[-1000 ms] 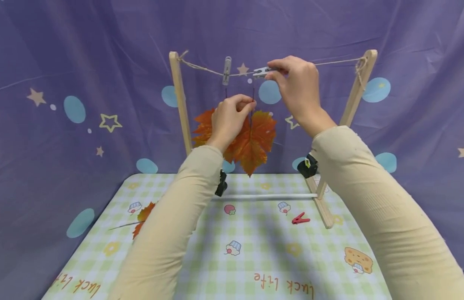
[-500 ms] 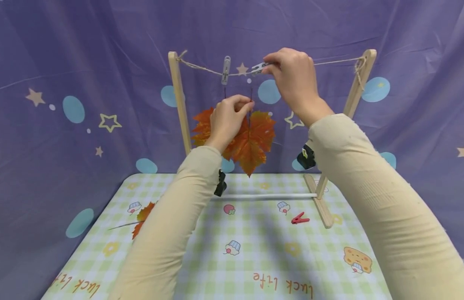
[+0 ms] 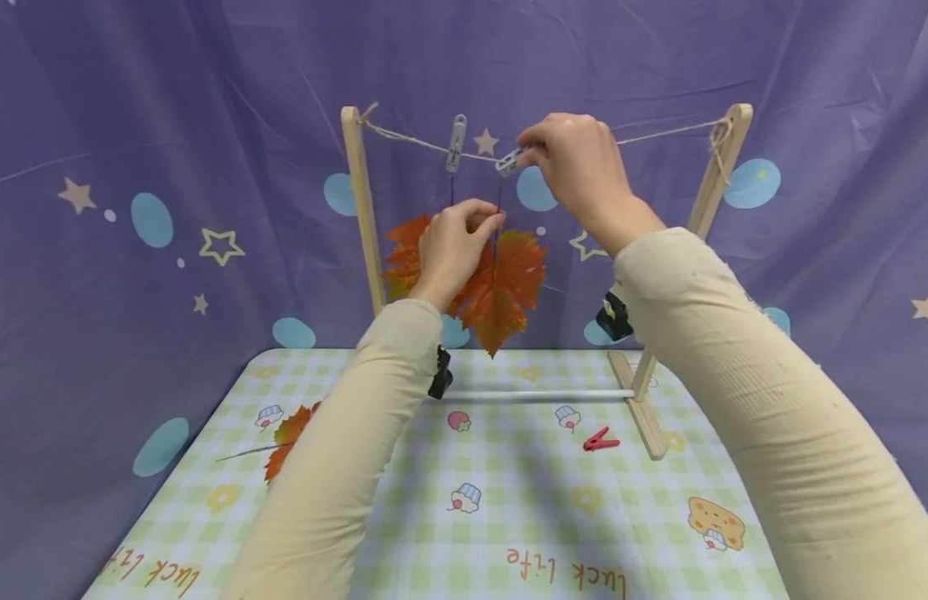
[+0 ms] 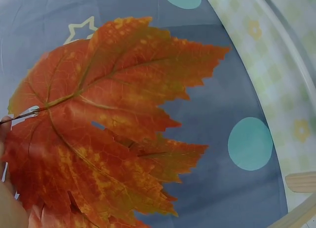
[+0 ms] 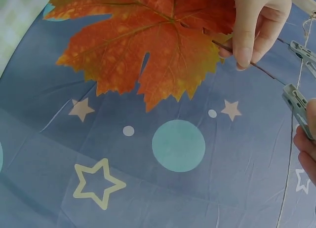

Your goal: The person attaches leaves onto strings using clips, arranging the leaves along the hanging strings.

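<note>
My left hand (image 3: 456,246) pinches the thin dark stem (image 5: 264,71) of an orange maple leaf (image 3: 501,283), which hangs blade down below the string. Just above, my right hand (image 3: 584,171) holds a grey clothespin (image 3: 507,162) between thumb and fingers, its jaws at the string (image 3: 411,142). In the right wrist view, the stem's tip reaches close to the nose of that clothespin. To the left, another grey clothespin (image 3: 456,143) stands upright on the string, with a second orange leaf (image 3: 402,258) hanging below it, partly hidden by my left hand.
Two wooden posts (image 3: 707,196) carry the string, joined low down by a white rod (image 3: 539,394). On the checked tablecloth (image 3: 539,517) lie a red clothespin (image 3: 601,440) at right and another leaf (image 3: 284,437), partly behind my left sleeve. A purple curtain (image 3: 172,100) hangs behind.
My right hand has moved slightly left and down, tilting the grey clothespin down onto the string, which dips there. My left hand and its leaf have shifted slightly down and left.
</note>
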